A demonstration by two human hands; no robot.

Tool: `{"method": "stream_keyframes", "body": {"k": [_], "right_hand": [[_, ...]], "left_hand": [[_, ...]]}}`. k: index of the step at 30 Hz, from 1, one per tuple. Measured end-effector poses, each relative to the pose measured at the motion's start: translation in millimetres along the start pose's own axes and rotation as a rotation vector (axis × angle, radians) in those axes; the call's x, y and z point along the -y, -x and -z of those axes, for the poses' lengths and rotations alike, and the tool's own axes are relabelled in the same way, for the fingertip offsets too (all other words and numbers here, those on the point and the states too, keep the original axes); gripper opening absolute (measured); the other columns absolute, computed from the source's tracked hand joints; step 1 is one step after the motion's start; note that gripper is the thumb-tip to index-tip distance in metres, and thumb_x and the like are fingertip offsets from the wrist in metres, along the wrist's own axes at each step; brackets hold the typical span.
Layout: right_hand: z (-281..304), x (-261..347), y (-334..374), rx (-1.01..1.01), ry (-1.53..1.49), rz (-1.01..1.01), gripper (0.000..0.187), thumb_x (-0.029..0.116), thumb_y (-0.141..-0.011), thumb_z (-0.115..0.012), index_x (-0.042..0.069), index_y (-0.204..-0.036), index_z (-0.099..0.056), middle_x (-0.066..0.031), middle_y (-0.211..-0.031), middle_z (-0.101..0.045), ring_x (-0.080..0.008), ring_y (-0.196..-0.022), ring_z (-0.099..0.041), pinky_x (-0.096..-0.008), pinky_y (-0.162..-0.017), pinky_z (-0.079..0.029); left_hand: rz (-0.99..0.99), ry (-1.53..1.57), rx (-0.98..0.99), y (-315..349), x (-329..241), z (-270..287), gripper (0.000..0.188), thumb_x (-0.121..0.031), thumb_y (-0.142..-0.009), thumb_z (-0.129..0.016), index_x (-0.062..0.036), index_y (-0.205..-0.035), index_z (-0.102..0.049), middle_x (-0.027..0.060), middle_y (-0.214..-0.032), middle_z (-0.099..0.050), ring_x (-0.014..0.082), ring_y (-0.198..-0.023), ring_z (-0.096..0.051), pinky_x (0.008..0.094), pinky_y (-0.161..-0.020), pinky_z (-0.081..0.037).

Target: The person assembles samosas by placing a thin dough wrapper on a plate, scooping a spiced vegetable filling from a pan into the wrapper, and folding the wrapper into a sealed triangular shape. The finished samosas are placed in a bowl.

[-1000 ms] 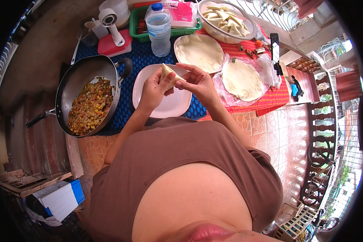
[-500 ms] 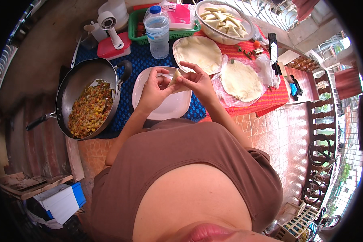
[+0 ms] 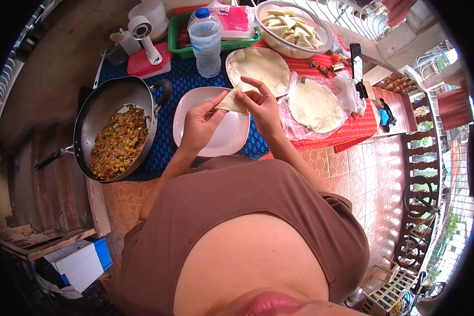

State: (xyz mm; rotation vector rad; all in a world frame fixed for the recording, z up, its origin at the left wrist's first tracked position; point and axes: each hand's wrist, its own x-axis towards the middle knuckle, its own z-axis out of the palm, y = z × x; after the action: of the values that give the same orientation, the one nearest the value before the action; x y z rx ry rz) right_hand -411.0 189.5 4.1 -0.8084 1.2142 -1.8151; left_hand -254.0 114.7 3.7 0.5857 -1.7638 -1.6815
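Note:
Above a pale square plate [image 3: 208, 146], both my hands hold one triangular samosa [image 3: 230, 103] of thin, pale dough. The fingers of my left hand [image 3: 199, 124] pinch its left corner. My right hand [image 3: 263, 109] grips the other side between thumb and fingers, with the index finger raised. Left of the plate is a deep black-handled pan [image 3: 78, 124] holding a cooked mix of diced vegetables [image 3: 116, 147] with a spoon in it. Pale round dough wrappers [image 3: 260, 66] lie on a plate beyond my right hand, and another round of wrapper [image 3: 315, 107] rests on clear plastic.
A clear bowl [image 3: 325, 34] of folded triangles stands at the far right. Behind the plate are a water bottle [image 3: 205, 50], a green basket [image 3: 181, 51] and a red-lidded box [image 3: 155, 62] with a small white fan [image 3: 142, 31]. A phone [image 3: 356, 63] stands at the table's right edge.
The samosa has been turned, so a broader triangular face shows. My hands have shifted slightly, with the left fingers now at its left corner.

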Motion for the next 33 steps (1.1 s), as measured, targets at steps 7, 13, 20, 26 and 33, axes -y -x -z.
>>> {"method": "stream_keyframes", "body": {"k": [7,13,20,26,33], "right_hand": [[-7.5,-0.3,8.6,0.013,-0.051,0.042,0.050,0.010,-0.084,-0.070,0.002,-0.128,-0.049,-0.0092,-0.087,-0.066,-0.0109,-0.079,-0.062,-0.0222,-0.067,-0.047],[-10.5,-0.9,13.8,0.100,-0.114,-0.007,0.065,0.006,-0.080,-0.072,0.004,-0.136,-0.039,-0.0109,-0.100,-0.064,-0.0131,-0.086,-0.062,-0.0262,-0.073,-0.051],[-1.7,3.5,13.3,0.158,-0.044,-0.035,0.069,0.005,-0.079,-0.073,0.005,-0.138,-0.037,-0.0111,-0.104,-0.063,-0.0147,-0.087,-0.062,-0.0275,-0.074,-0.052],[-2.9,5.9,18.3,0.134,-0.067,-0.047,0.068,0.006,-0.079,-0.073,0.004,-0.137,-0.038,-0.0117,-0.104,-0.063,-0.0145,-0.086,-0.062,-0.0271,-0.073,-0.051],[22.0,9.8,9.5,0.197,0.006,-0.169,0.073,0.006,-0.079,-0.073,0.009,-0.141,-0.035,-0.0113,-0.102,-0.064,-0.0153,-0.087,-0.062,-0.0285,-0.077,-0.053]], "left_hand": [[-0.177,0.032,-0.165,1.6,6.8,-7.6,0.032,0.002,-0.086,-0.058,-0.0029,-0.118,-0.063,0.0062,-0.100,-0.068,0.0062,-0.084,-0.062,0.0199,-0.074,-0.049],[-0.135,-0.086,-0.171,-4.2,3.7,-0.8,0.032,0.007,-0.085,-0.055,0.0016,-0.116,-0.061,0.0065,-0.100,-0.066,0.0081,-0.089,-0.062,0.0211,-0.080,-0.050],[-0.102,-0.100,-0.093,-7.2,-6.3,2.2,0.029,-0.002,-0.082,-0.065,-0.0006,-0.111,-0.065,0.0078,-0.094,-0.069,0.0113,-0.084,-0.066,0.0247,-0.079,-0.051],[-0.305,-0.329,-0.187,-7.4,-1.1,-4.9,0.025,-0.001,-0.080,-0.067,0.0008,-0.104,-0.067,0.0066,-0.089,-0.068,0.0107,-0.077,-0.064,0.0232,-0.072,-0.051],[0.121,0.247,0.002,-13.0,6.8,-4.8,0.035,-0.004,-0.083,-0.067,0.0026,-0.117,-0.059,0.0043,-0.088,-0.066,0.0097,-0.080,-0.062,0.0220,-0.074,-0.050]]}}
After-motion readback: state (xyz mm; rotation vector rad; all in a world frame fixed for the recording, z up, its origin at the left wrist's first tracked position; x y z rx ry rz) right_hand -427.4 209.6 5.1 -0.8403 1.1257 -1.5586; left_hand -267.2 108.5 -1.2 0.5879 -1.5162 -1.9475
